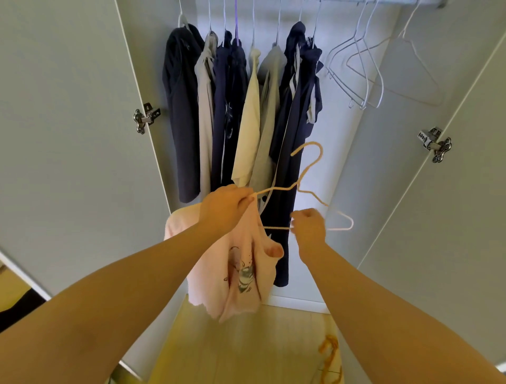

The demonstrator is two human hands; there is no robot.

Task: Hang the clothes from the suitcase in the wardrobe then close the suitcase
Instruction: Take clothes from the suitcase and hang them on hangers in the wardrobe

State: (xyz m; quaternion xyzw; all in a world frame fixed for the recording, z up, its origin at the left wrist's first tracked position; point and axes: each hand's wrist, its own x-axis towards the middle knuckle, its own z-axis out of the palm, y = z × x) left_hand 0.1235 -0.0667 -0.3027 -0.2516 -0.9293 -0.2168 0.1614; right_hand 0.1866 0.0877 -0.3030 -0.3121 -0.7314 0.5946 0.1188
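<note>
White-grey wardrobe is filling most of the view, with its two doors standing wide open on either side. Inside, a row of hung clothes is dangling off the rail: mostly navy and dark stuff, with a beige one, a cream one and a grey one mixed in, all packed close together on the left and middle. Light wooden floor is showing down below. Both bare forearms are reaching up from the bottom corners. Right in front of the wardrobe, a pink shirt with a little cartoon print is hanging bunched up under the left hand, whose fingers are curling tight round the fabric and the left end of a pink hanger. That hanger is sitting tilted in mid-air, hook pointing up toward the clothes. The right hand is pinching its bottom bar, fingers closed on it. Over on the right side of the rail, a few empty wire hangers are hanging bare. Metal hinges are sticking out on each door edge. Some blurry orange thing is lying on the floor bottom right, can't tell what.
</note>
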